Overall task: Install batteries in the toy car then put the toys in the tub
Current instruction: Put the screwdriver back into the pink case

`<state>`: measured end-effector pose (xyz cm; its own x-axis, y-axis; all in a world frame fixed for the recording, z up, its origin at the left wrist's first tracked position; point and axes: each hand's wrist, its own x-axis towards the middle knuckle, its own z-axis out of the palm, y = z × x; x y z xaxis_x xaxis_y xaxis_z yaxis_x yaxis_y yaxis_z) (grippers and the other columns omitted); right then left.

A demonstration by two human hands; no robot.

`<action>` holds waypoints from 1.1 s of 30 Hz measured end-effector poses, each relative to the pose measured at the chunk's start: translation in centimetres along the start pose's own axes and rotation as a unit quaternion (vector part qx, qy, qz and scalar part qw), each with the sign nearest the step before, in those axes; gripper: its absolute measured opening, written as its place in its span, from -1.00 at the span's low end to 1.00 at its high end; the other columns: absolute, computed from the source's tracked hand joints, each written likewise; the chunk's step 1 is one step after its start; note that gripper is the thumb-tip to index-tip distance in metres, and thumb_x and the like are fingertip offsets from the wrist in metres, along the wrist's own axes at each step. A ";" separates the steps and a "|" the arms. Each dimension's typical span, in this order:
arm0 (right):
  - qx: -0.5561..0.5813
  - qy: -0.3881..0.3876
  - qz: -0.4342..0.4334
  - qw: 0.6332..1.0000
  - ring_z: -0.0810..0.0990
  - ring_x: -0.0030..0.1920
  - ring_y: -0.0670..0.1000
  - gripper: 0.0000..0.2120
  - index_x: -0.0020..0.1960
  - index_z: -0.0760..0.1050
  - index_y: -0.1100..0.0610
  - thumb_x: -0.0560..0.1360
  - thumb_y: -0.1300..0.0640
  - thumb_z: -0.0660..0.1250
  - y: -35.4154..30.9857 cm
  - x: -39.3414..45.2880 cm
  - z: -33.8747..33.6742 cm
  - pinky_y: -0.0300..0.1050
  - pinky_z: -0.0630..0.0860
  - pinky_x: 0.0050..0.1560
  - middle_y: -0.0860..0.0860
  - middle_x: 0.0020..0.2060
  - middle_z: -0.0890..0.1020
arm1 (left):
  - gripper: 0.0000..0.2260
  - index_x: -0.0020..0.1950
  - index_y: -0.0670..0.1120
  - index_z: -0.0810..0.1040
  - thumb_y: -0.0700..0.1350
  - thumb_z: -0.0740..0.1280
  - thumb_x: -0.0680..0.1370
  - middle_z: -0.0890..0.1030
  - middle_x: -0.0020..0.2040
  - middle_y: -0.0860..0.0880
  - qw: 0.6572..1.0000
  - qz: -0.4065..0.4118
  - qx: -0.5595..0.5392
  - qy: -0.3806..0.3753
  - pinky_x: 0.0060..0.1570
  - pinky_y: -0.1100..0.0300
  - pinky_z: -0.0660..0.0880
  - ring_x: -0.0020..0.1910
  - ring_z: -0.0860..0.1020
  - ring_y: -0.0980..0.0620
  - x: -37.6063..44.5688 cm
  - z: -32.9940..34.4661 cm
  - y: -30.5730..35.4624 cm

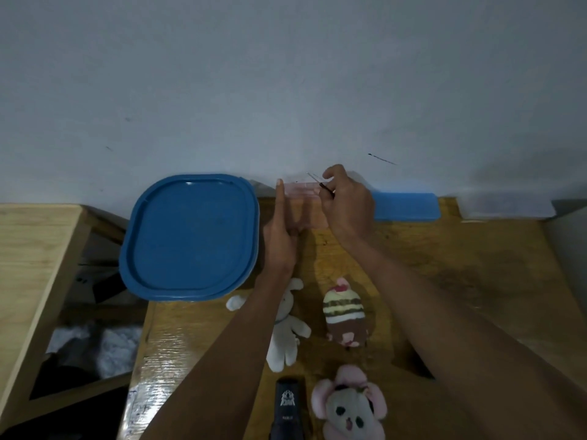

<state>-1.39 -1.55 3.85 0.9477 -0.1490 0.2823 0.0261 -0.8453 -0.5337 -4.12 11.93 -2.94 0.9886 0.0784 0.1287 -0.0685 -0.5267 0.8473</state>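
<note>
A black toy car (289, 404) lies at the near edge of the wooden table (460, 265). Beside it are a pink plush mouse (347, 408), a striped cupcake plush (344, 315) and a white bunny plush (286, 338), which my left forearm partly covers. The tub with its blue lid (190, 236) on stands at the table's back left. My left hand (279, 236) lies with straight fingers against the left side of a small clear box (301, 188) by the wall. My right hand (349, 204) pinches a thin screwdriver (320, 185) over that box.
A long blue lid (405, 206) leans at the wall right of the clear box, with a pale clear container (508, 206) further right. A second wooden surface (35, 249) stands to the left, across a gap with dark clutter below.
</note>
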 end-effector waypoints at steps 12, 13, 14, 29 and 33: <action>0.000 -0.024 -0.007 1.000 0.49 0.05 0.01 -0.84 0.06 0.64 0.03 0.52 0.01 0.43 1.4 -2.0 2.2 -0.11 0.51 -0.12 -0.04 -0.02 0.62 | -0.18 0.64 -0.03 -0.02 -0.46 0.26 0.50 0.39 -0.42 -0.04 1.000 0.008 -0.004 -0.013 -0.46 0.43 0.33 -0.49 0.30 0.18 0.3 -0.6 0.9; -0.005 -0.045 0.006 0.999 0.48 0.07 0.00 -0.84 0.06 0.65 0.02 0.52 0.00 0.42 1.4 -2.1 2.5 -0.10 0.52 -0.09 -0.06 -0.02 0.63 | -0.19 0.64 -0.03 -0.02 -0.47 0.26 0.51 0.39 -0.41 -0.06 1.000 0.005 -0.013 -0.018 -0.46 0.43 0.33 -0.49 0.30 0.18 0.3 -0.6 1.0; -0.012 -0.062 0.017 0.998 0.46 0.08 -0.01 -0.84 0.06 0.66 0.00 0.52 -0.01 0.42 1.4 -2.1 2.8 -0.09 0.53 -0.06 -0.08 -0.03 0.63 | -0.19 0.64 -0.03 -0.02 -0.46 0.27 0.51 0.40 -0.41 -0.07 1.000 0.005 -0.018 -0.020 -0.46 0.42 0.33 -0.48 0.31 0.18 0.3 -0.6 1.0; 0.103 0.036 0.065 0.992 0.51 0.04 -0.02 -0.67 0.26 0.43 0.04 0.55 0.00 0.39 1.3 -2.5 3.6 -0.15 0.50 -0.08 -0.02 -0.01 0.58 | -0.24 0.64 -0.02 0.00 -0.44 0.25 0.55 0.42 -0.38 0.02 0.997 0.001 -0.071 -0.024 -0.42 0.41 0.37 -0.43 0.44 0.21 0.3 -0.7 0.9; 0.041 0.024 0.029 0.998 0.48 0.09 0.03 -0.70 0.32 0.49 0.00 0.59 0.06 0.32 1.4 -1.7 3.1 -0.10 0.49 -0.06 0.02 0.05 0.60 | -0.23 0.62 -0.07 -0.04 -0.45 0.26 0.54 0.37 -0.43 0.08 0.999 0.001 -0.049 -0.016 -0.45 0.43 0.36 -0.49 0.43 0.20 0.1 -0.9 1.4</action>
<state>-1.95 -0.89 0.19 0.9318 -0.2223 0.2868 0.0001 -0.7902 -0.6128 -4.23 11.95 -1.33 0.9921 0.0487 0.1156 -0.0824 -0.4419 0.8933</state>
